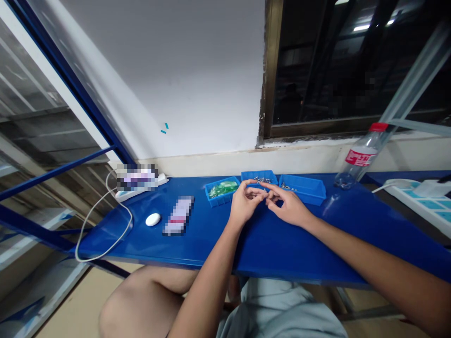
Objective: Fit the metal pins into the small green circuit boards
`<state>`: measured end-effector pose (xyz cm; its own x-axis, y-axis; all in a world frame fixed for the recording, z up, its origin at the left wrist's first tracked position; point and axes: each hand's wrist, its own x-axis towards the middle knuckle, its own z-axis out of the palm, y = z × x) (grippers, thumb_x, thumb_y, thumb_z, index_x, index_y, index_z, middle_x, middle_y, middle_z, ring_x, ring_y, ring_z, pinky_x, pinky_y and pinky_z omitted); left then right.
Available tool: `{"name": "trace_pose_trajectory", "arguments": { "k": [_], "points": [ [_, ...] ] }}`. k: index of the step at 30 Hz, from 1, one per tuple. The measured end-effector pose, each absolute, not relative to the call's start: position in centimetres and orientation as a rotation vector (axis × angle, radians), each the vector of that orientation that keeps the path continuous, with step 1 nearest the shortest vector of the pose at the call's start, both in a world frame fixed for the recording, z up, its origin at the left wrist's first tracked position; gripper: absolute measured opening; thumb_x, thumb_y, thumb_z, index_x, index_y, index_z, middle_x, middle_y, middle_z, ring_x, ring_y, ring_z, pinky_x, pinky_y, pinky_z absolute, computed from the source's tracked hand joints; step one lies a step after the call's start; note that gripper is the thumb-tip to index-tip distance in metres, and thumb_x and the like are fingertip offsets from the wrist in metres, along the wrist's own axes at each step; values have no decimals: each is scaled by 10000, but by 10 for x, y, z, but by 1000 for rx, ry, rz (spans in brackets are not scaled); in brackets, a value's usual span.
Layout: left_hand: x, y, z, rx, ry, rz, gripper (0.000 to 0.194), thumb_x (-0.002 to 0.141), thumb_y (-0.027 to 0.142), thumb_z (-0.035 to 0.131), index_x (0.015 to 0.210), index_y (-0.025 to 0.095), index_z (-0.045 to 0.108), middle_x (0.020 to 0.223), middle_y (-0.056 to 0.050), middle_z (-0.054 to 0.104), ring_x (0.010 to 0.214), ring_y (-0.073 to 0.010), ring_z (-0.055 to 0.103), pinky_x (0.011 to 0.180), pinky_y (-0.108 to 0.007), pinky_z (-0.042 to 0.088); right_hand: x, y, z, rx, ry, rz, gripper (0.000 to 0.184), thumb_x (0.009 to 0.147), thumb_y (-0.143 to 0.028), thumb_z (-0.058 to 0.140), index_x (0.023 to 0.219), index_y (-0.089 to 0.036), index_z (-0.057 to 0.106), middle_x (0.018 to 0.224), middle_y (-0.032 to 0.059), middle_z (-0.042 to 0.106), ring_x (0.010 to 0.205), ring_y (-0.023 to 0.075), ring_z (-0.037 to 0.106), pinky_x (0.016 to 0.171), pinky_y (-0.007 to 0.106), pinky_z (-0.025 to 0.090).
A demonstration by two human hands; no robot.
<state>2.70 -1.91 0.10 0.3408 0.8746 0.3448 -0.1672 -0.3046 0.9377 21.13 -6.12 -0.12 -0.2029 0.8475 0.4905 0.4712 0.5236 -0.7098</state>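
My left hand [245, 201] and my right hand [286, 203] meet fingertip to fingertip above the blue table. Both are closed in a pinch around something tiny, too small to name. Just beyond them stand three blue plastic bins. The left bin [214, 203] holds green pieces [224, 188], perhaps in clear wrapping. Small metal parts [262, 180] lie in the middle bin [254, 174], which my fingers partly cover. A few more small metal bits sit at the left end of the right bin [310, 190].
On the blue table [207, 239] lie a phone-like slab [179, 216], blurred out, and a white oval object [152, 219]. A clear bottle [361, 157] with a red cap stands at the back right. Power strips [423, 197] and a white cable [81, 234] flank the table.
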Motion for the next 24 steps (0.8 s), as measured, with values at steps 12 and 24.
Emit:
{"name": "trace_pose_trajectory", "arguments": {
  "k": [12, 24],
  "points": [
    [24, -29, 10, 1721, 896, 1086, 521, 944, 497, 707, 1349, 174, 656, 919, -81, 820, 799, -212, 781, 796, -332, 617, 219, -56, -3, -1164, -1797, 293, 184, 1002, -361, 574, 1070, -256, 709, 1078, 70, 781, 946, 254, 748, 824, 385, 595],
    [22, -20, 0, 1797, 888, 1183, 507, 892, 191, 762, 1374, 216, 607, 1017, -52, 827, 936, -213, 795, 922, -374, 620, 214, -56, 0, -1118, -1854, 251, 212, 973, -321, 588, 1084, -254, 757, 961, 67, 735, 795, 224, 666, 735, 375, 558]
  ]
}}
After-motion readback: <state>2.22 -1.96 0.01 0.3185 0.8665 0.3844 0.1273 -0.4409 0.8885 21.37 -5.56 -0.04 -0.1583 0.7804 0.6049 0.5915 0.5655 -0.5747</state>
